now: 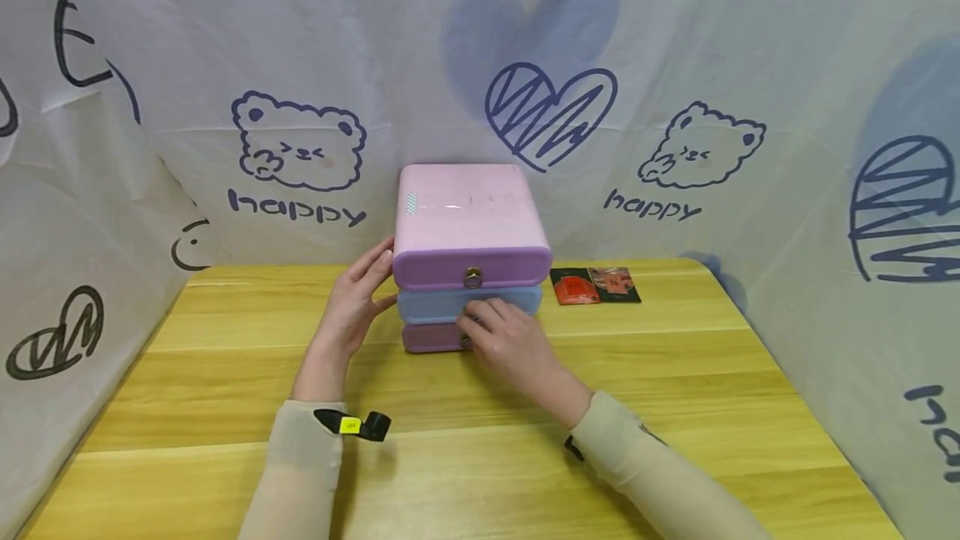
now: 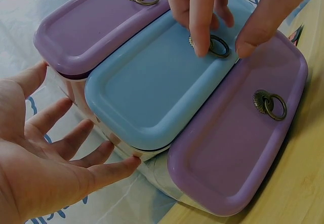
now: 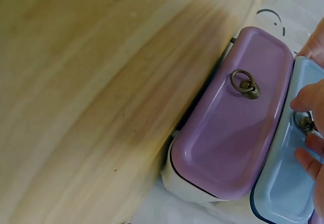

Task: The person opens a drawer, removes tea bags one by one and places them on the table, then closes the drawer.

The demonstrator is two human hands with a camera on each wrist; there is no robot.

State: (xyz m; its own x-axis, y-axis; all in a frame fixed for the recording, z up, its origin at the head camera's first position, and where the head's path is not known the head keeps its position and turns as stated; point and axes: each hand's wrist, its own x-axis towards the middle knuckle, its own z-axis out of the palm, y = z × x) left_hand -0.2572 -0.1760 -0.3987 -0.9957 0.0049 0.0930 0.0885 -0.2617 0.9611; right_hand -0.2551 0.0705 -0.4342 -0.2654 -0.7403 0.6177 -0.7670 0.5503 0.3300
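A small three-drawer box (image 1: 472,202) with a pink top stands at the back of the table. Its top drawer front (image 2: 96,26) is purple, the middle drawer (image 2: 147,82) light blue and the bottom drawer (image 3: 228,122) purple, each with a bronze ring pull. My left hand (image 1: 351,307) has its fingers spread, fingertips against the box's left side. At the blue drawer, my right hand (image 1: 517,348) has its fingertips and thumb on either side of the ring pull (image 2: 220,46), with a gap between thumb and ring in the left wrist view.
Two small dark and red packets (image 1: 596,285) lie on the table (image 1: 450,457) to the right of the box. White cloth (image 1: 420,48) printed with hearts and bears hangs behind and at both sides.
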